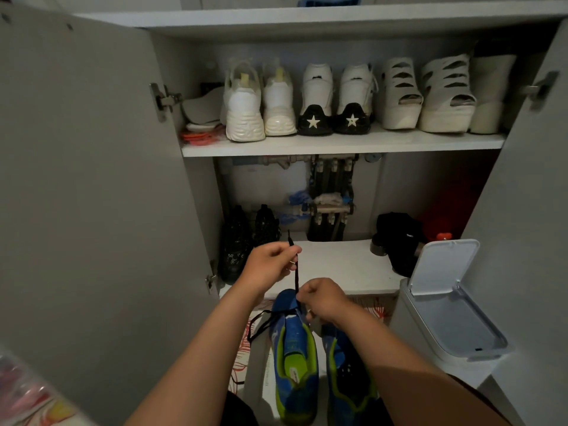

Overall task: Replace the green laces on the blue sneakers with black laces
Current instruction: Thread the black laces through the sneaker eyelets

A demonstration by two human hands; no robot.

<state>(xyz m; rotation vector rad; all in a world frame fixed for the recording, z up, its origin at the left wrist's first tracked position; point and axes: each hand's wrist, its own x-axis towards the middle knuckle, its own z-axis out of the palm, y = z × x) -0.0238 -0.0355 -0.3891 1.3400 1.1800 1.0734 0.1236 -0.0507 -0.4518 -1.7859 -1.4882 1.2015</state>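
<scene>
Two blue sneakers (349, 376) with lime-green lining stand side by side at the lower centre of the frame, with their toes pointing away toward an open cabinet (92, 179). A black lace (297, 276) rises taut from the toe end of the sneaker on the frame's left (296, 361). More of it loops out loosely just left of that shoe.

The left hand (270, 262) is raised above the sneakers at mid-frame. Its fingers (290, 251) pinch the lace near the upper tip, which pokes up past them. The right hand (322, 298) sits lower, right at the sneaker's toe, with its fingers (302, 298) curled and pinching the same lace where it meets the shoe.

In the upper half of the frame, a white shelf (338, 144) carries a row of white shoes. A pair of dark shoes (233, 247) stands on the cabinet's bottom level, left of centre. At the right edge stands a white bin (455, 321) with its lid tipped up.
</scene>
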